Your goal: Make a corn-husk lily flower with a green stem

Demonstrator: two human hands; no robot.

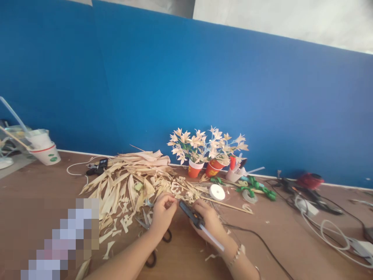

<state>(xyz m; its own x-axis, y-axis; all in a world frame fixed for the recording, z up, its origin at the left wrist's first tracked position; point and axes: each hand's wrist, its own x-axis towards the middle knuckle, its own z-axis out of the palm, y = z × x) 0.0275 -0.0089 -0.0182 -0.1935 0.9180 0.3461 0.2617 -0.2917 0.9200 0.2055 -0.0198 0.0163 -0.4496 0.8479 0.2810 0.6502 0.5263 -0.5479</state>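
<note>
My right hand (pixel 208 217) grips a black glue gun (pixel 190 215), and a whitish glue stick (pixel 214 238) juts from its back end toward my wrist. The gun's front end points at my left hand (pixel 164 210). My left fingers are pinched together close to it; whatever they hold is too small or hidden to name. Beneath my left forearm lies a pair of scissors (pixel 166 235) with black handles, partly covered. Dried corn husks (pixel 131 182) are heaped beyond and left of my left hand, with cut scraps (pixel 126 221) scattered around. A white ribbon roll (pixel 217 192) lies just past my right hand.
Two red paper cups (pixel 195 169) hold pale husk flowers (pixel 198 142) by the blue partition (pixel 189 77). Green tape-like pieces (pixel 256 186) lie to their right. Cables and a power strip (pixel 323 204) occupy the right side. A white cup (pixel 48 153) stands far left.
</note>
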